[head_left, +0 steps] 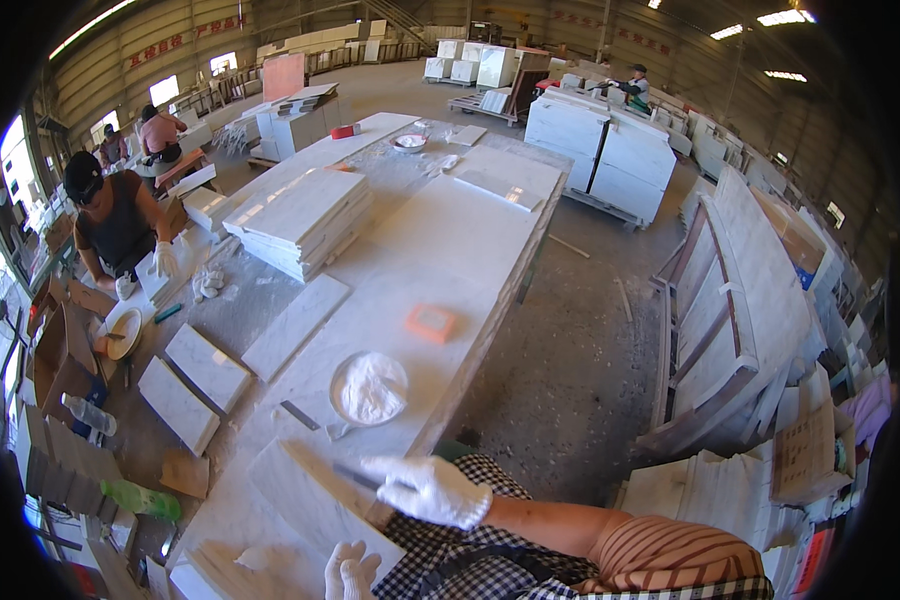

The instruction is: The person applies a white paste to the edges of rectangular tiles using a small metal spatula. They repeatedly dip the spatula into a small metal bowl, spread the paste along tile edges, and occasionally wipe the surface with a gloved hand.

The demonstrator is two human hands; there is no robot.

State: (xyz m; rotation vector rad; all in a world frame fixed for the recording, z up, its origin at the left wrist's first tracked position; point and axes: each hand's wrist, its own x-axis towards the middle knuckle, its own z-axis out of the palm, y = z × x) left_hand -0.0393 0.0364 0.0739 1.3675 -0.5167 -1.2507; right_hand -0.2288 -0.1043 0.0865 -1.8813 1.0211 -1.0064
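Note:
My right hand (438, 492), in a white glove, is closed on a scraper (358, 477) with a flat, dark grey blade. It reaches over the edge of a pale marble slab (305, 500) lying at a slant in front of me. At the lower edge my left hand (350, 572), also gloved, shows only in part; its bent fingers are at the slab's near side and seem to grip it. Beyond the slab stands a round bowl (336, 402) of white powder or paste (372, 388). A thin dark strip (298, 415) lies beside the bowl.
An orange block (430, 322) rests on the long worktable (450, 250). Stacked slabs (300, 215) stand farther back. To the left a co-worker (115, 215) handles a piece at the table. Racked slabs (715, 320) lean at the right, beside a cardboard box (808, 455).

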